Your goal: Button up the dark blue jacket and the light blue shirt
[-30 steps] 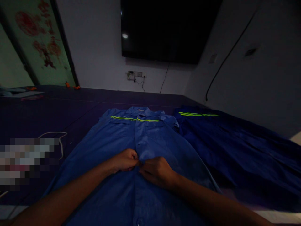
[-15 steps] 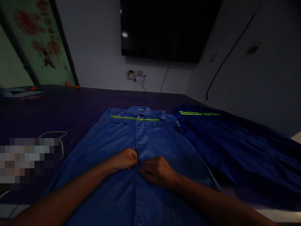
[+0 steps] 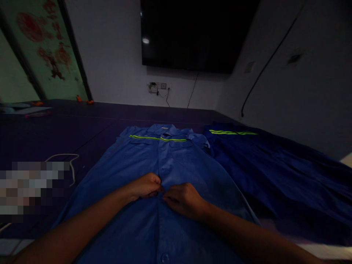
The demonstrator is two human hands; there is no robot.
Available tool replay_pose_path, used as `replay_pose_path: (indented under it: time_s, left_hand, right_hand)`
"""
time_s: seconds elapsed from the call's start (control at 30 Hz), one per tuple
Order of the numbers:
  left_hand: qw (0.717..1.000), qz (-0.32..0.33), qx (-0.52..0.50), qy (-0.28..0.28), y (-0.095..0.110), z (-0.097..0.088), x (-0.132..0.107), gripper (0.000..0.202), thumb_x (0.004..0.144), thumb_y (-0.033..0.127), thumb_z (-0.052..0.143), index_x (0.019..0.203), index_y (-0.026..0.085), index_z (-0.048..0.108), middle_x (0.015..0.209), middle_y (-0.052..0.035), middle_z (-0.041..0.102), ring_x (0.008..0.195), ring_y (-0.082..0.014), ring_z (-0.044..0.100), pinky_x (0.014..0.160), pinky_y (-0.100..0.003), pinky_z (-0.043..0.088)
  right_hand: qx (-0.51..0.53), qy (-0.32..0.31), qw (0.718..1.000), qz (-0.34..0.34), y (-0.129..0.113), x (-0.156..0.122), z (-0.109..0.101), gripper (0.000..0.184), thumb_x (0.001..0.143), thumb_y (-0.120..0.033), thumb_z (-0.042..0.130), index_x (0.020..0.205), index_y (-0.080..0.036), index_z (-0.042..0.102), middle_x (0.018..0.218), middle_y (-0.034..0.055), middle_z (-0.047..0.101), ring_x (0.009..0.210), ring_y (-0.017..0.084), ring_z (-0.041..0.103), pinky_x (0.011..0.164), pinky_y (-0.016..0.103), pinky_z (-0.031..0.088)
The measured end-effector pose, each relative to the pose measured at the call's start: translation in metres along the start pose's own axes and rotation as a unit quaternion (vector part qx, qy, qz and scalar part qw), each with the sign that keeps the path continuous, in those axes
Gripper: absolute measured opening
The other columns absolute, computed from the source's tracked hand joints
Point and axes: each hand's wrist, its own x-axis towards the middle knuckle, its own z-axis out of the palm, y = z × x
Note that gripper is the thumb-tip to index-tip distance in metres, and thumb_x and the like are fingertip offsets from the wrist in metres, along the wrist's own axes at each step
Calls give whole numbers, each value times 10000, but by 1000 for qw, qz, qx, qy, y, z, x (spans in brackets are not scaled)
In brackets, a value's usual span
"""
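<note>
Head view: left hand (image 3: 145, 186) and right hand (image 3: 183, 200) are pinching the blue shirt (image 3: 170, 165) placket, fingertips meeting at its middle.

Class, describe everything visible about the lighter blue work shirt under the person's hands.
The lighter blue work shirt looks like woven cloth and lies flat, front up, on the dark purple surface, collar at the far end. A yellow-green reflective stripe crosses the chest above two pockets. One button shows near the bottom edge of the view. The left hand and right hand pinch the centre placket. Its right side borders a darker blue garment.
</note>
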Motion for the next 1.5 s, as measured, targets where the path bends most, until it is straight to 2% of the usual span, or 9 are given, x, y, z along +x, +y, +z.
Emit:
replay_pose_path:
  time_s: [0.53, 1.13, 1.5]
  left_hand:
    - [998, -2, -51, -23, -1, -4, 0, 322, 539, 363, 613, 534, 188, 343, 380, 114, 317, 321, -17, 208, 355, -181, 89]
    - [997, 4, -70, -33, -3, -4, 0, 374, 531, 425, 650, 547, 181, 367, 398, 118, 279, 338, -14, 184, 372, -190, 53]
    - [996, 7, -77, -33, -3, -4, -1, 357, 547, 413, 652, 558, 173, 388, 403, 114, 285, 339, -11, 185, 373, -181, 60]
  right_hand:
    - [7, 8, 1000, 20, -4, 3, -4, 172, 835, -188, 466, 747, -162, 611, 660, 1, 647, 550, 95, 571, 509, 201, 358]
    - [26, 14, 999, 34, 2, 1, 3, 175, 842, -216, 493, 723, -164, 611, 686, 10, 663, 592, 108, 600, 526, 202, 370]
    - [73, 12, 994, 85, -1, 1, 0, 168, 838, -224, 511, 738, -163, 632, 680, 14, 667, 583, 102, 598, 541, 189, 388]
